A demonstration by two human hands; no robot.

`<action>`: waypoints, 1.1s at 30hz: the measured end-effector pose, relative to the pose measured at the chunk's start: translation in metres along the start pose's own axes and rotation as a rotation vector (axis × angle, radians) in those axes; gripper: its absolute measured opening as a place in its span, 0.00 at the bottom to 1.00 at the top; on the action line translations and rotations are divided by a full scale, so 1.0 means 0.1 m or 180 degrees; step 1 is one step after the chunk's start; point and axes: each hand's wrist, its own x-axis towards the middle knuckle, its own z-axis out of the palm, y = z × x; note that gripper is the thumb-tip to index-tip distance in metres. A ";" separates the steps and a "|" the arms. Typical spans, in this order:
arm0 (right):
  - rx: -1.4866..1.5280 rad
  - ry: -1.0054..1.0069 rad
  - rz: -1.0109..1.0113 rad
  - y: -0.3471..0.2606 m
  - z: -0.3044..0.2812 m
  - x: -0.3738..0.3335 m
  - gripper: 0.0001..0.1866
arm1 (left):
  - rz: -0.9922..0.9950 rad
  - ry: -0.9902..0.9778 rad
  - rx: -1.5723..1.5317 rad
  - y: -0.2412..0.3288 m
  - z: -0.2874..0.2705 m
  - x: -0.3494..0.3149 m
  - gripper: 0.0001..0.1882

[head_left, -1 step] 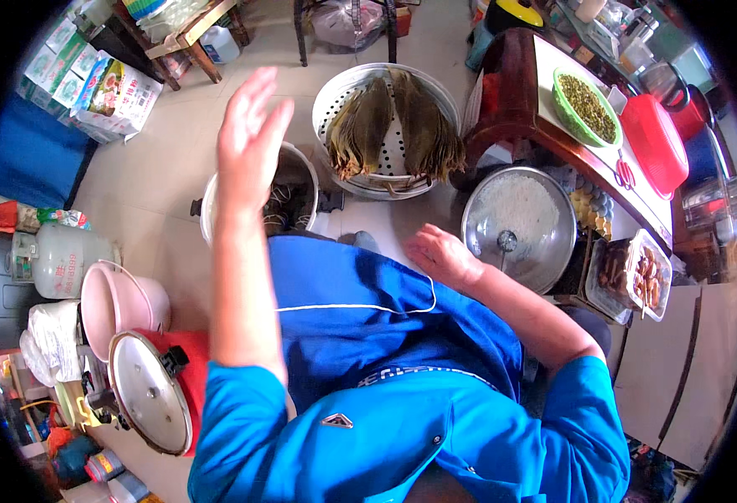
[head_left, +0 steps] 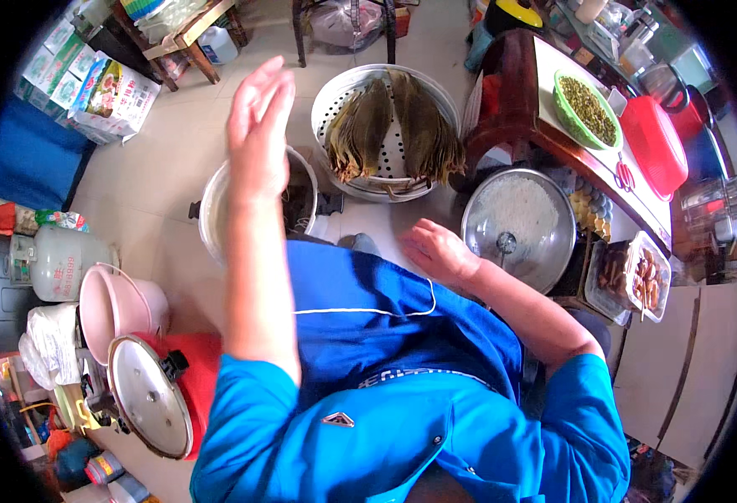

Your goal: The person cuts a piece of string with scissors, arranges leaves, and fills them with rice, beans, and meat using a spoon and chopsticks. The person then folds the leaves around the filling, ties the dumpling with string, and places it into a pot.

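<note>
My left hand (head_left: 259,138) is raised over a white pot (head_left: 215,210), fingers stretched out and nothing in them. Dark wrapped things lie in the pot, partly hidden by my forearm. Beside my apron (head_left: 343,289), my right hand (head_left: 442,253) hangs palm down with loosely bent fingers and no object visible in it. It is nearest to a steel basin (head_left: 566,230) of white grains, in which a round metal spoon head (head_left: 506,243) lies. Ahead stands a perforated white colander (head_left: 393,147) holding two bundles of long brown-green leaves (head_left: 423,117).
On the table (head_left: 544,84) at the right are a green basket (head_left: 563,109) of split green beans, a red plastic basin (head_left: 655,147) and scissors (head_left: 625,174). A plastic box (head_left: 649,281) holds brown chunks. At left are a pink bucket (head_left: 117,306), red pressure cooker (head_left: 196,386) and gas cylinder (head_left: 67,260).
My left hand and forearm have shifted right, across the pot, and its thumb is now closer to the fingers. My right hand has barely moved.
</note>
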 end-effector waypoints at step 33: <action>0.1926 0.0455 0.2333 1.47 -0.38 1.89 0.17 | -0.2550 0.1695 -0.2389 -1.21 -0.52 0.41 0.06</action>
